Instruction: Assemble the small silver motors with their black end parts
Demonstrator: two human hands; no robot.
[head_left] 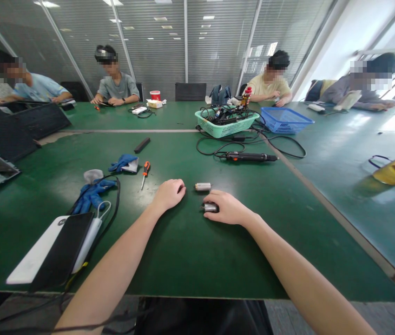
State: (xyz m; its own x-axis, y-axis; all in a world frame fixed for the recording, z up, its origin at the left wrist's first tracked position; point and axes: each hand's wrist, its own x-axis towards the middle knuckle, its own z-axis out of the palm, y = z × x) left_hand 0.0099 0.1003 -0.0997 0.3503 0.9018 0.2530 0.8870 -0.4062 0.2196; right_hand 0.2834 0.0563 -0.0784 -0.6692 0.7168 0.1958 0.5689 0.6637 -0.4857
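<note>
My right hand [227, 208] rests on the green table [176, 251] with its thumb and fingers closed around a small silver metal cylinder [210, 207]. A thin dark stub points left from that cylinder, and its right end is hidden in my palm. Just beyond lies a second silver cylinder [203, 186] on its side, with a brassy left end; no hand touches it. My left hand [170, 193] sits to the left, fingers curled in against the tabletop. Whether anything is inside those fingers is hidden.
Left lie an orange-handled screwdriver [145, 173], blue gloves [95, 193], a dark bar [142, 145] and a phone [61, 251] with cables. Beyond are a black electric screwdriver [249, 157], a green basket [225, 129] of tools and a blue basket [284, 122]. Several people sit around.
</note>
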